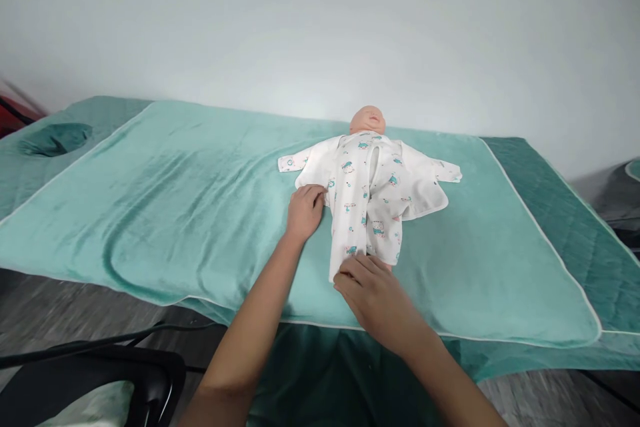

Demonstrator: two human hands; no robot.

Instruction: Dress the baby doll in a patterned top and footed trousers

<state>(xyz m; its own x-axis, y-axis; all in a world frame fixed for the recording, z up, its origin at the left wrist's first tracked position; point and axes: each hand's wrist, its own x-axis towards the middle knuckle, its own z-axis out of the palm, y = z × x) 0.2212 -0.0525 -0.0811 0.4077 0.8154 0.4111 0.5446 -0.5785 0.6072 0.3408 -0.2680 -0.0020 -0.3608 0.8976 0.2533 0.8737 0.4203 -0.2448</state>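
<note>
A baby doll (368, 120) lies on its back, its bald head toward the wall. It wears a white baby outfit (347, 203) printed with small teal and pink figures, the sleeves spread to both sides. A long front panel runs down over one leg, and an opening shows along the middle. At the garment's left side edge, my left hand (305, 211) pinches the cloth, fingers curled. My right hand (375, 297) is closed on the bottom hem of the long panel, near the doll's feet. Both feet are mostly hidden by cloth and hand.
A light green blanket (165, 213) with a pale border covers the padded bed (565, 213), lightly wrinkled at left. The bed has a face hole (57, 139) at its left end. Behind it rises a white wall (250, 33). A black chair (165, 380) stands at lower left.
</note>
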